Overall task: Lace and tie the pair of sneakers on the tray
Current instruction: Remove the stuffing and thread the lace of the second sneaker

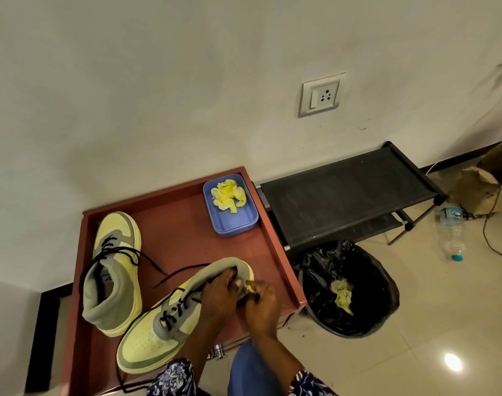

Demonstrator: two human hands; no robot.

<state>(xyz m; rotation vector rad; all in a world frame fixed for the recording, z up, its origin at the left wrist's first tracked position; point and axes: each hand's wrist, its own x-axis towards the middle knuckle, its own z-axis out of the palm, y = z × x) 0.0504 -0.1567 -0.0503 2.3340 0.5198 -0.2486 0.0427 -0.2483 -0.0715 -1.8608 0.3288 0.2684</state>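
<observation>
Sneaker (161, 330) nearest the person lies on the red tray (187, 224), toe toward the person and left, collar away and right, so its long axis runs diagonally from lower left up to the hands. Left hand (218, 295) has its fingers curled over the collar rim, reaching into the opening; right hand (261, 298) sits just beside it on the heel side, pinching a yellow paper wad (250, 287) at the opening. Both grips are therefore closed, one on the shoe, one on paper. Laces (175, 310) lie toward the toe from both hands, only partly threaded, loose ends trailing across the tray; the left hand is nearer them. Other sneaker (114, 270) stands well to the left, toe toward the wall, also untied. Bin (348, 287) waits right of the tray, the right hand's side for dropping the wad.
</observation>
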